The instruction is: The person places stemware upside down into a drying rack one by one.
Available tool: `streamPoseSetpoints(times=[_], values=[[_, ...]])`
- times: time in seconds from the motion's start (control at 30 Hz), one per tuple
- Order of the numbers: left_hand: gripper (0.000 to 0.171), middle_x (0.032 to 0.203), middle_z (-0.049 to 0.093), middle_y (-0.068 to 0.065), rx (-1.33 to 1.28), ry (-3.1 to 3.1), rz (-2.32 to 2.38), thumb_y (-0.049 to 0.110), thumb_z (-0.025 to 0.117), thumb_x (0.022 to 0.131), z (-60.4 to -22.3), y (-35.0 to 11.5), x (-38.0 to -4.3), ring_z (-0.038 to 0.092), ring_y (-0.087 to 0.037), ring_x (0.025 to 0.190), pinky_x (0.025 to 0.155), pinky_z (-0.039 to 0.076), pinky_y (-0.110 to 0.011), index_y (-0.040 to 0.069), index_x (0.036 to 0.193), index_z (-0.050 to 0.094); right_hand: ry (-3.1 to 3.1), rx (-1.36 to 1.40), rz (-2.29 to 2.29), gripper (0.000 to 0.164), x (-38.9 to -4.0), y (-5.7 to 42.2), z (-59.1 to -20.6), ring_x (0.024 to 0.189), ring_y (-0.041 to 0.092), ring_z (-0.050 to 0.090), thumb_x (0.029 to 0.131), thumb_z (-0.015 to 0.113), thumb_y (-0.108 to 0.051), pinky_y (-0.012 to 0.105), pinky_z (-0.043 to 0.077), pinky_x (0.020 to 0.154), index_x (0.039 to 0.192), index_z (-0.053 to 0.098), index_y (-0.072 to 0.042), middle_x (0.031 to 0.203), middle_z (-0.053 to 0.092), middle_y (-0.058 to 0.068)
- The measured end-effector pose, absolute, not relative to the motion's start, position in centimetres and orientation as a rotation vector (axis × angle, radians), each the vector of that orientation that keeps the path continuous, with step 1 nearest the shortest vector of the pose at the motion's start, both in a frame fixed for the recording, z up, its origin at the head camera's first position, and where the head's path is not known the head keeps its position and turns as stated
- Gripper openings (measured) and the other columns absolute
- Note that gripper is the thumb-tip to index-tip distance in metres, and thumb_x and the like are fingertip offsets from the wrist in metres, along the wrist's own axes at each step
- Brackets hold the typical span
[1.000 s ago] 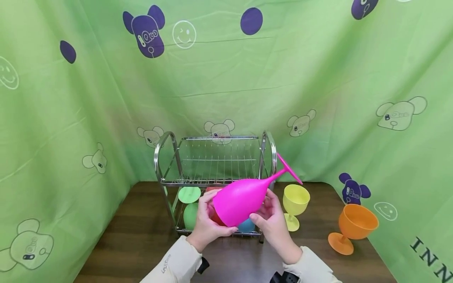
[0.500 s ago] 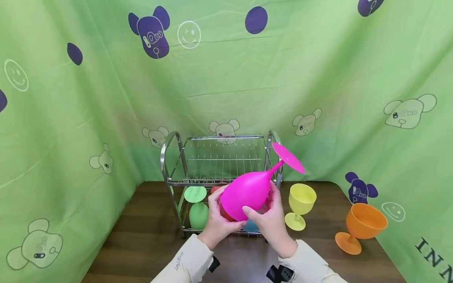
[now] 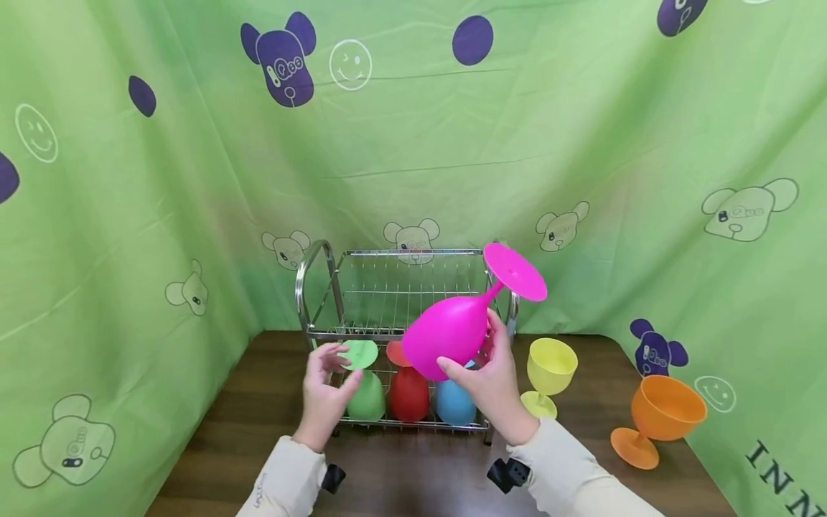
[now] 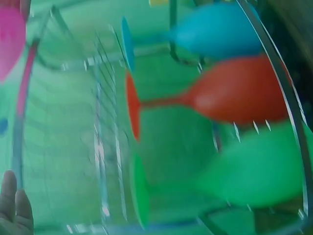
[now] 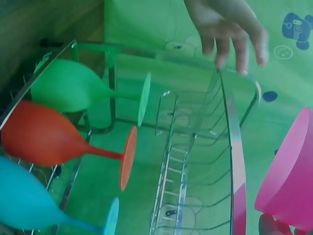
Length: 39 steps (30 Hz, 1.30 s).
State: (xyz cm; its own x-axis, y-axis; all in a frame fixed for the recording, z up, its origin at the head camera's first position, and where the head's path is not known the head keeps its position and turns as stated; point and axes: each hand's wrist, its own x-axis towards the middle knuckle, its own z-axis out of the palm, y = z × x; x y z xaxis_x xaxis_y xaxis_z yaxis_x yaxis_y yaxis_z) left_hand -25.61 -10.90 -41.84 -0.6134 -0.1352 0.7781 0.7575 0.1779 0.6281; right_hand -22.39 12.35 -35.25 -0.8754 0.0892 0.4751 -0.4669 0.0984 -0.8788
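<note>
My right hand grips a pink wine glass by its bowl. The glass is tilted, foot up to the right and mouth down to the left, in front of the dish rack. To the left, my left hand holds nothing, its fingers loosely bent near the rack's left side. Upside down on the lower shelf stand a green wine glass, a red wine glass and a blue wine glass. The right wrist view shows the pink glass's rim and some right fingertips.
A yellow goblet stands upright on the brown table, right of the rack. Farther right is an orange goblet. A patterned green cloth hangs behind and at both sides.
Both hands were on the pink wine glass; my left hand has let go and moved left. The glass has risen slightly, its foot tipping higher, held by my right hand alone.
</note>
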Motion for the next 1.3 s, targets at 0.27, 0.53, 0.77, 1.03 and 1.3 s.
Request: streamPoseSetpoints(times=[0.27, 0.53, 0.77, 1.03, 1.3], values=[[0.014, 0.07, 0.053, 0.02, -0.123, -1.611, -1.534, -0.011, 0.063, 0.079, -41.6, -16.2, -26.7, 0.05, 0.004, 0.065, 0.062, 0.04, -0.011, -0.016, 0.09, 0.056, -2.049, 0.364, 1.724, 0.091, -24.4, 13.2, -33.0, 0.116, 0.033, 0.048, 0.075, 0.075, -0.002, 0.039, 0.05, 0.088, 0.147, 0.02, -0.005, 0.133, 0.039, 0.018], [0.018, 0.063, 0.06, 0.015, -0.036, -1.666, -1.694, -0.012, 0.063, 0.081, -42.2, -20.8, -27.8, 0.055, 0.002, 0.058, 0.055, 0.041, -0.011, 0.005, 0.084, 0.065, -2.076, 0.3, 1.702, 0.09, -26.3, 13.6, -30.5, 0.113, 0.034, 0.049, 0.077, 0.077, -0.008, 0.051, 0.048, 0.09, 0.148, 0.022, -0.009, 0.135, 0.038, 0.017], [0.039, 0.101, 0.068, -0.01, -0.204, -2.132, -1.62, -0.008, 0.067, 0.083, -43.1, -22.5, -28.1, 0.058, 0.007, 0.078, 0.07, 0.046, -0.013, -0.011, 0.121, 0.055, -2.106, 0.221, 1.704, 0.094, -28.2, 13.9, -29.7, 0.116, 0.033, 0.047, 0.077, 0.078, -0.013, 0.049, 0.049, 0.089, 0.15, 0.018, -0.012, 0.139, 0.036, 0.016], [0.045, 0.115, 0.059, -0.031, -0.207, -2.318, -1.609, -0.002, 0.068, 0.085, -42.9, -21.5, -28.8, 0.066, -0.014, 0.088, 0.073, 0.049, -0.017, -0.009, 0.126, 0.053, -2.266, 0.175, 1.571, 0.095, -30.4, 13.5, -29.1, 0.123, 0.038, 0.045, 0.077, 0.078, -0.018, 0.053, 0.045, 0.093, 0.151, 0.019, -0.011, 0.141, 0.037, 0.019], [0.037, 0.105, 0.066, -0.025, -0.105, -2.321, -1.587, 0.002, 0.07, 0.085, -43.5, -20.2, -29.4, 0.066, -0.018, 0.078, 0.067, 0.048, -0.019, -0.008, 0.118, 0.059, -2.356, 0.091, 1.445, 0.092, -32.0, 12.4, -29.2, 0.124, 0.041, 0.044, 0.076, 0.078, -0.019, 0.055, 0.042, 0.096, 0.15, 0.023, -0.009, 0.142, 0.033, 0.022]])
